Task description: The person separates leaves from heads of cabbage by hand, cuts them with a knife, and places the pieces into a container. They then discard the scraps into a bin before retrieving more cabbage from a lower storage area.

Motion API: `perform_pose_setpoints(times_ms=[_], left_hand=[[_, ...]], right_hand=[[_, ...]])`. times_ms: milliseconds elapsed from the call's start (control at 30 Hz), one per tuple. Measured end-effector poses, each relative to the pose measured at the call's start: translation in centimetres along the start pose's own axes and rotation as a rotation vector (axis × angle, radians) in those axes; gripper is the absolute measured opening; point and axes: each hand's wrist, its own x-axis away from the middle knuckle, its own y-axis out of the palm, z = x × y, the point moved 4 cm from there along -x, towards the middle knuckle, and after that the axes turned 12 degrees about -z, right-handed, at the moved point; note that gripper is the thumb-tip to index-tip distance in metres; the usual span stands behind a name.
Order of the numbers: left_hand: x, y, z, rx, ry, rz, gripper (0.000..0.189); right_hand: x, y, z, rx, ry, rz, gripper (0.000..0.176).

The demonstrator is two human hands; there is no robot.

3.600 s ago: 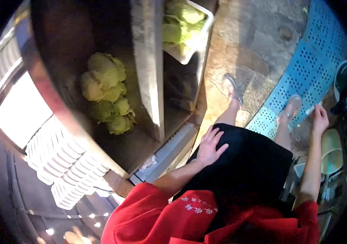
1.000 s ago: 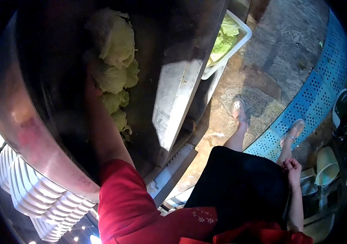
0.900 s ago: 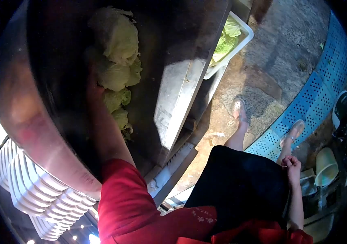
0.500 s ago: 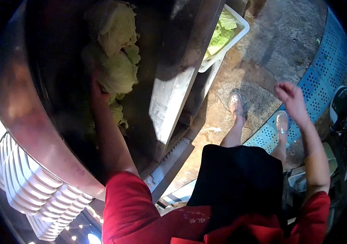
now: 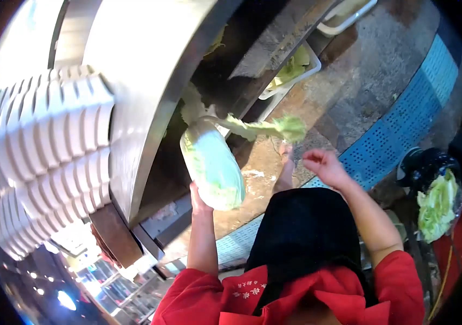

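Observation:
A pale green-white napa cabbage [image 5: 213,162] lies tilted across my left hand [image 5: 199,199], which grips its lower left side; some of my fingers are hidden beneath it. From the cabbage's far end a loose, ragged outer leaf [image 5: 288,129] sticks out to the right. My right hand [image 5: 324,166] hovers below and right of that leaf, apart from the cabbage. Its fingers are curled together, and nothing shows in them.
A deep metal trough [image 5: 158,116] runs along the left. Stacked white ribbed containers [image 5: 63,124] stand beyond it. White bins [image 5: 313,57] with leaves sit at the trough's right side. Blue perforated matting [image 5: 393,124] crosses the floor. Cabbage leaves [image 5: 438,208] lie on a dark bag at right.
My left hand has come out of the dark trough toward my body with the cabbage. My right hand has moved left, nearer to it. The camera view has shifted.

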Motion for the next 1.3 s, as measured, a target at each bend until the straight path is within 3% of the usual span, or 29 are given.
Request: perform_pose_setpoints(times_ms=[133, 200, 233, 267, 333, 400, 467, 533, 600, 633, 700, 733, 800, 867, 1000, 1067, 1100, 1167, 1200, 1233, 1300], left_hand=[[10.7, 0.6, -1.9, 0.055, -0.032, -0.017, 0.070], [16.2, 0.8, -2.9, 0.098, -0.061, -0.032, 0.071], [18.5, 1.6, -2.9, 0.145, -0.072, -0.079, 0.072], [21.0, 2.4, -2.9, 0.190, -0.079, -0.123, 0.073], [25.3, 3.0, -2.4, 0.272, -0.046, -0.001, 0.077], [29.3, 4.1, -0.4, 0.212, 0.101, -0.065, 0.081], [33.2, 2.4, 0.3, 0.268, 0.104, 0.006, 0.085], [37.8, -0.3, 1.8, 0.240, 0.184, -0.126, 0.086], [42.6, -4.6, 1.5, 0.288, 0.235, -0.068, 0.087], [44.8, -6.9, 1.1, 0.315, 0.235, -0.030, 0.087], [47.6, -10.9, -0.5, 0.391, 0.291, 0.024, 0.087], [49.5, -13.4, -1.1, 0.452, 0.307, 0.056, 0.087], [53.6, -17.5, -1.5, 0.469, 0.371, 0.055, 0.085], [57.2, -20.4, -1.9, 0.495, 0.424, 0.073, 0.084], [62.9, -25.0, -2.1, 0.517, 0.478, 0.118, 0.081], [65.1, -27.2, -1.5, 0.502, 0.487, 0.148, 0.079], [65.9, -28.3, -1.2, 0.498, 0.495, 0.152, 0.078], [66.9, -30.6, -0.5, 0.488, 0.517, 0.150, 0.077], [67.4, -31.7, -0.2, 0.478, 0.527, 0.149, 0.076], [67.8, -33.1, 0.4, 0.470, 0.536, 0.147, 0.075], [69.1, -36.0, 2.0, 0.438, 0.548, 0.155, 0.074]], right_hand=[[4.8, 2.7, -2.2, 0.101, 0.062, -0.028, 0.020], [6.9, 3.3, -2.9, 0.360, 0.190, 0.003, 0.019], [7.2, 4.5, -3.1, 0.262, 0.055, -0.167, 0.017], [8.6, 5.5, -3.0, 0.294, 0.066, -0.189, 0.017], [10.6, 8.5, -5.3, 0.283, -0.002, -0.216, 0.018], [11.6, 11.0, -7.9, 0.368, 0.053, -0.343, 0.021], [11.9, 12.7, -9.0, 0.212, -0.015, -0.414, 0.018], [11.2, 16.9, -11.2, 0.318, 0.008, -0.405, 0.016], [11.1, 21.7, -14.0, 0.766, -0.244, -0.042, 0.017], [11.5, 26.5, -15.1, 0.626, -0.291, -0.195, 0.027], [14.3, 37.8, -17.4, 0.648, -0.485, -0.581, 0.049], [16.0, 43.8, -17.6, 0.841, -0.599, -0.803, 0.079], [17.8, 54.1, -15.4, 0.942, -0.552, -1.127, 0.115], [17.6, 61.4, -12.3, 1.000, -0.482, -1.300, 0.121], [16.1, 71.3, -8.2, 1.022, -0.516, -1.512, 0.123], [16.1, 75.3, -7.2, 0.887, -0.375, -1.702, 0.122], [16.4, 77.3, -6.8, 1.015, -0.381, -1.692, 0.117], [15.3, 81.1, -4.6, 1.060, -0.558, -1.937, 0.096], [16.0, 83.1, -4.7, 0.903, -0.462, -2.109, 0.083], [14.9, 84.2, -2.6, 0.776, -0.266, -2.085, 0.065], [13.9, 86.4, -1.3, 0.703, -0.079, -2.130, 0.059]])
